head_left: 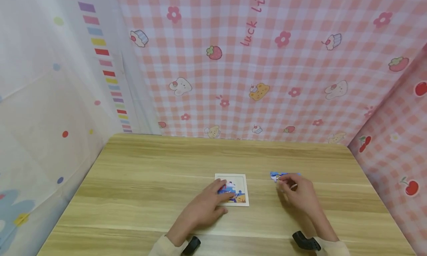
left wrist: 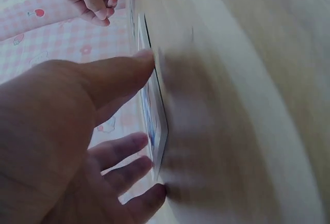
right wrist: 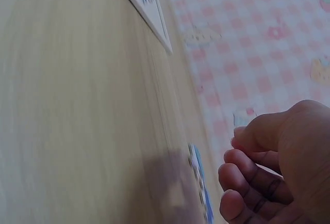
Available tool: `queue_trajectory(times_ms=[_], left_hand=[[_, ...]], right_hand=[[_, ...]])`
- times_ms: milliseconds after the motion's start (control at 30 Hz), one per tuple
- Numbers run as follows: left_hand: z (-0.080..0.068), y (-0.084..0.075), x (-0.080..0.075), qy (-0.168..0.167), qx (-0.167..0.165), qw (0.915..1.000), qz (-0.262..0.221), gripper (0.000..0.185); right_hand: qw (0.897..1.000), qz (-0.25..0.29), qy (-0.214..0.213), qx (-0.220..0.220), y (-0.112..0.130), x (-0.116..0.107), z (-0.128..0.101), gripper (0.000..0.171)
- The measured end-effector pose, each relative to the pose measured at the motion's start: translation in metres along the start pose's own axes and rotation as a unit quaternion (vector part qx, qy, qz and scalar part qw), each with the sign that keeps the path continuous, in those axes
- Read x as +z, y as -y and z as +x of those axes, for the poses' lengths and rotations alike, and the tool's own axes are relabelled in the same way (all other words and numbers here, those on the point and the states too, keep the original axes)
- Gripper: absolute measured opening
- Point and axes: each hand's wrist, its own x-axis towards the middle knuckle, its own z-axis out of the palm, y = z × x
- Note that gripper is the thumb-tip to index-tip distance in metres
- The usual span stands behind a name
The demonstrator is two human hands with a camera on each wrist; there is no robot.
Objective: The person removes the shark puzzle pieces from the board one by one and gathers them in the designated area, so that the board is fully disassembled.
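Here, nearest me, my left hand (head_left: 205,207) lies flat with straight fingers on the puzzle board (head_left: 241,179), my right hand (head_left: 298,193) curls over loose puzzle pieces (head_left: 283,174) on the wooden table (head_left: 140,181), pink checked curtains (head_left: 283,81) behind.

A small makeshift booth, like a home play corner: a wooden table (head_left: 140,181) is hemmed in by hanging cloth. From eleven to three o'clock hangs a pink checked sheet (head_left: 283,70) printed with strawberries, cupcakes and bears; at nine o'clock, a white sheet (head_left: 40,100) with coloured dots and stripes.
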Motion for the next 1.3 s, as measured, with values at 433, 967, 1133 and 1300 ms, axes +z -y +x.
queue_trajectory(times_ms=[433, 967, 1133, 1300], left_hand=[[-0.007, 0.012, -0.009, 0.032, 0.012, 0.9991, 0.022, 0.046], [-0.005, 0.017, -0.003, 0.001, 0.022, 0.9995, 0.025, 0.043], [-0.003, 0.017, -0.002, -0.006, 0.029, 0.999, 0.033, 0.043], [-0.004, 0.014, -0.005, -0.017, 0.038, 0.9985, 0.036, 0.041]], right_hand=[[0.999, 0.022, 0.043, -0.011, 0.037, 0.044, 0.01, 0.008], [0.992, 0.053, 0.111, -0.022, 0.076, 0.084, 0.015, 0.016], [0.992, 0.039, 0.116, -0.018, 0.075, 0.091, 0.013, 0.019], [0.993, 0.021, 0.113, -0.031, 0.073, 0.097, 0.012, 0.02]])
